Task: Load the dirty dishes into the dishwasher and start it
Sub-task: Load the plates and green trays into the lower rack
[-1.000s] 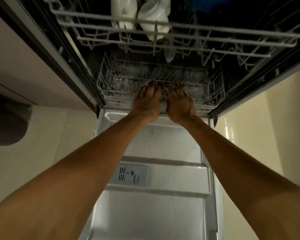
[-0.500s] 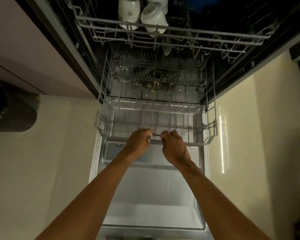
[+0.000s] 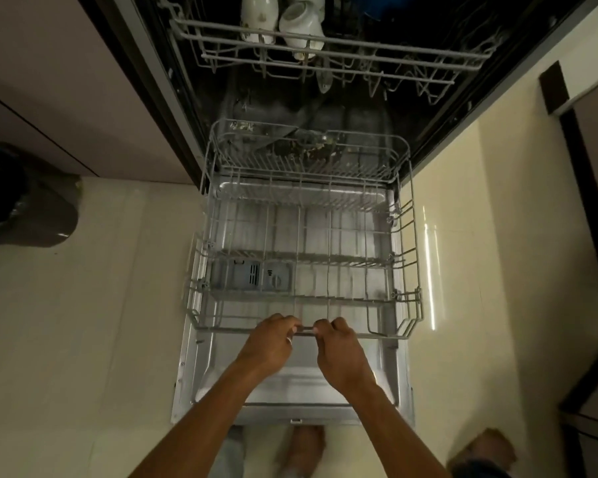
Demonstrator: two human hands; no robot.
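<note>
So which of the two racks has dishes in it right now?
The upper rack: two white cups sit in it. The lower rack, whose front rail the left hand and right hand grip, shows no dishes.

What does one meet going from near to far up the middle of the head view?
Shiny steel inner face of the open dishwasher door → left hand and right hand gripping the front rail of the grey wire lower rack → grey plastic detergent dispenser → grey wire upper rack → white ceramic cups.
</note>
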